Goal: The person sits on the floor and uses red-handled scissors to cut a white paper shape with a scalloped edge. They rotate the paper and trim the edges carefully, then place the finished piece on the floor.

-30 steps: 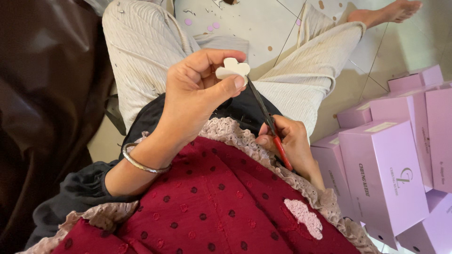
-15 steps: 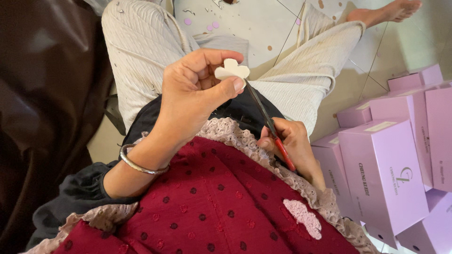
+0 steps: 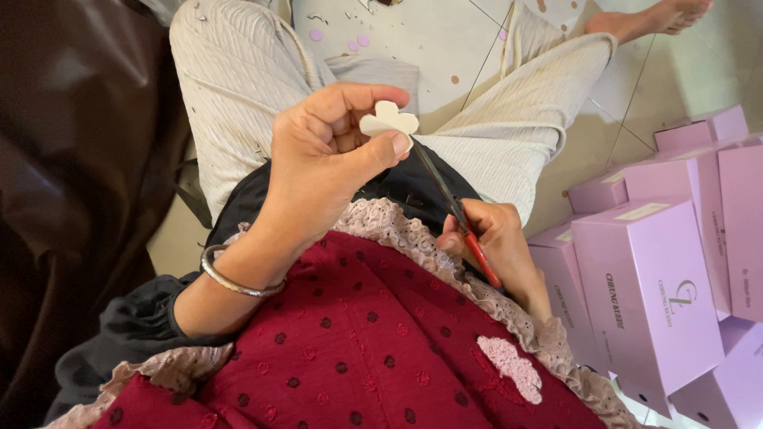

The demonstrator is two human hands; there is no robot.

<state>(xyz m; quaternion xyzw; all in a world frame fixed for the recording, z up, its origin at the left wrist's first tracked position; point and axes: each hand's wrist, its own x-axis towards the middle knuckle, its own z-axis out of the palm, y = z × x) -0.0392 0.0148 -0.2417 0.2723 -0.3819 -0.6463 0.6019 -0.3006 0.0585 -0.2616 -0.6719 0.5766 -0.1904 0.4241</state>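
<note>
My left hand (image 3: 322,159) is raised in the middle of the view and pinches a small cream flower-shaped cutout (image 3: 389,122) between thumb and fingers. A silver bangle (image 3: 230,280) sits on that wrist. Lower right, my right hand (image 3: 497,242) grips scissors with red handles (image 3: 453,208); the dark blades point up and touch the cutout's lower edge. Both hands are over my lap, which is covered by a dark red dotted cloth with a lace border (image 3: 358,342).
Several lilac boxes (image 3: 648,286) are stacked on the floor at the right. Paper scraps and small dots (image 3: 342,40) lie on the tiled floor between my cream-trousered legs. A dark brown sheet (image 3: 71,175) fills the left side. A bare foot (image 3: 660,16) shows at top right.
The right hand with the scissors has shifted slightly, the blades staying at the cutout's edge. The left hand holds the cutout almost still.
</note>
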